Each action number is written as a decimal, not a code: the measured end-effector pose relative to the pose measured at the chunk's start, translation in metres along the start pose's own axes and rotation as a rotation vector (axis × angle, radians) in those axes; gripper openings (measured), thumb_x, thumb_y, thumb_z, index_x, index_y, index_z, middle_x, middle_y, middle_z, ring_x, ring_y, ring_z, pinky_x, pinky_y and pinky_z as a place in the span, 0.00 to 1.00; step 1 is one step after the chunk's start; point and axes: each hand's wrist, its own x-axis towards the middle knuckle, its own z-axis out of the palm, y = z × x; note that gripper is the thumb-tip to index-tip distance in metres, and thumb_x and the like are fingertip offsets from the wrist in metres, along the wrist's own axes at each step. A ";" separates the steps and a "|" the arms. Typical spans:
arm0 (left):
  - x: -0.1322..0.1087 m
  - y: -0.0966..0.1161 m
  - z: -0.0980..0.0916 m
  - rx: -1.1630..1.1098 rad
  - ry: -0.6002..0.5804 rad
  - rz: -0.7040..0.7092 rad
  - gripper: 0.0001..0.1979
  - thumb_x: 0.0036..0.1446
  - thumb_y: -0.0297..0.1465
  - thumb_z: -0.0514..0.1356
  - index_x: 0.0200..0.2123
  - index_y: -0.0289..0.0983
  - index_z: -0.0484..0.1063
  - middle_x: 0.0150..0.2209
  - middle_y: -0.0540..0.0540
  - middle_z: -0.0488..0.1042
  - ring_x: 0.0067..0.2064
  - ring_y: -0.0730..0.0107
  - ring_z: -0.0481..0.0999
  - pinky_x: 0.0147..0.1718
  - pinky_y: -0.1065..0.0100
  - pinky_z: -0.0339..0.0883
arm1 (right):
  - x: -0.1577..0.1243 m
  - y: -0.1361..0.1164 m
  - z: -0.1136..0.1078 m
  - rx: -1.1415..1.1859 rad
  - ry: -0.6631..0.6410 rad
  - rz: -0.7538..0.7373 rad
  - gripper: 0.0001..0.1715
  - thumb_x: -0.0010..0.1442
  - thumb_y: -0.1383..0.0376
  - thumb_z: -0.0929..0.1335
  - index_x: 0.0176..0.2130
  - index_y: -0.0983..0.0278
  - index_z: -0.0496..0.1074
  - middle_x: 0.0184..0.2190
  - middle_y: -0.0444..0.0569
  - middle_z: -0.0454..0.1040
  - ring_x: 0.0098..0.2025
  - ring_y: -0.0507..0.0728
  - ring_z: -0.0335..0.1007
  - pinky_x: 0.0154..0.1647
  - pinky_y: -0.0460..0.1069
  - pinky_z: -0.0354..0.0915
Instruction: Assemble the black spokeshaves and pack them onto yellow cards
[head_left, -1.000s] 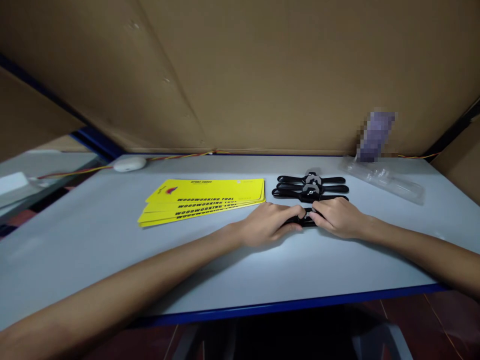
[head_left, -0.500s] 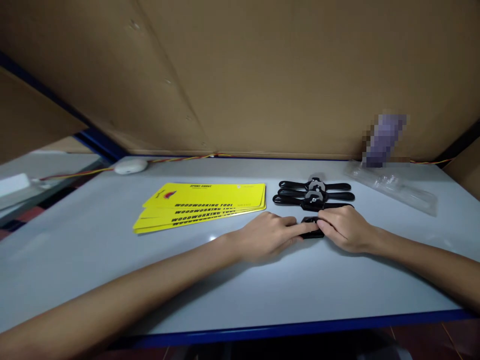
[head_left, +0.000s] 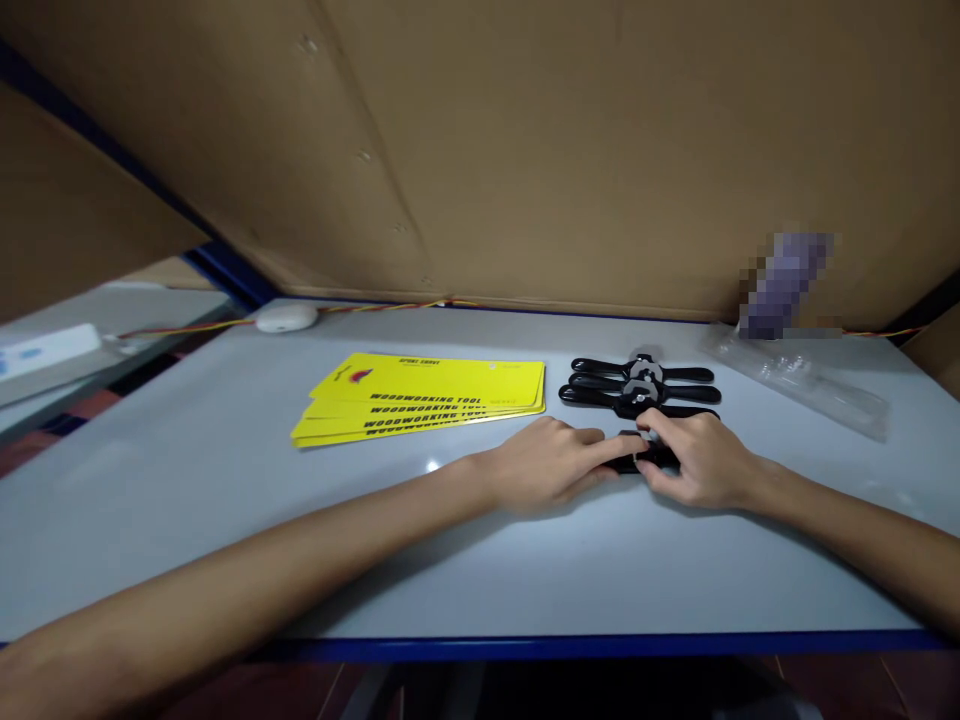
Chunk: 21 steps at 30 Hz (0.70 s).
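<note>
A black spokeshave [head_left: 625, 465] lies on the table under both of my hands, and its handles are mostly covered. My left hand [head_left: 544, 463] grips its left side, with the index finger stretched over the middle. Around the right part of the same tool, my right hand [head_left: 709, 462] has its thumb and index finger bent to either side of the body. Just beyond my hands, several black spokeshaves [head_left: 643, 388] with grey metal centres lie side by side. Yellow printed cards [head_left: 450, 375] are fanned in a pile left of them.
Clear plastic packaging [head_left: 817, 385] lies at the back right, beside a blurred purple object [head_left: 784, 285]. A white rounded device [head_left: 286, 317] with a red-yellow cable sits at the back left. A brown board [head_left: 525, 150] rises behind the grey table [head_left: 465, 590], which has a blue front edge.
The right thumb and index finger have spread wider apart on the spokeshave. My left hand keeps its hold. The whole view has shifted slightly.
</note>
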 end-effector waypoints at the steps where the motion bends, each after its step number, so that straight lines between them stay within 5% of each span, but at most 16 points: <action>1: 0.001 0.000 -0.001 -0.011 -0.001 -0.003 0.18 0.76 0.38 0.46 0.65 0.44 0.61 0.40 0.47 0.81 0.28 0.68 0.77 0.25 0.65 0.60 | 0.000 0.000 -0.001 0.000 -0.004 0.000 0.15 0.63 0.57 0.63 0.44 0.63 0.69 0.25 0.46 0.76 0.23 0.54 0.66 0.26 0.50 0.51; 10: -0.001 -0.001 -0.001 -0.022 0.003 -0.009 0.14 0.76 0.38 0.47 0.56 0.42 0.66 0.36 0.48 0.80 0.26 0.69 0.74 0.23 0.65 0.58 | -0.001 0.002 -0.002 -0.002 -0.027 -0.045 0.17 0.68 0.57 0.60 0.47 0.65 0.69 0.28 0.49 0.78 0.24 0.56 0.68 0.27 0.51 0.52; 16: -0.003 -0.005 0.002 0.058 0.010 0.087 0.22 0.74 0.30 0.47 0.67 0.47 0.64 0.34 0.48 0.76 0.24 0.70 0.70 0.22 0.65 0.59 | -0.002 0.004 -0.001 -0.002 -0.062 -0.050 0.16 0.70 0.60 0.57 0.47 0.64 0.69 0.29 0.49 0.78 0.25 0.55 0.67 0.27 0.51 0.50; 21: -0.002 -0.002 0.001 0.013 0.012 0.038 0.20 0.76 0.36 0.47 0.67 0.46 0.62 0.35 0.48 0.78 0.25 0.69 0.72 0.23 0.65 0.59 | -0.003 0.006 -0.002 0.037 -0.065 -0.062 0.14 0.68 0.62 0.58 0.47 0.64 0.68 0.29 0.48 0.77 0.25 0.55 0.66 0.28 0.51 0.51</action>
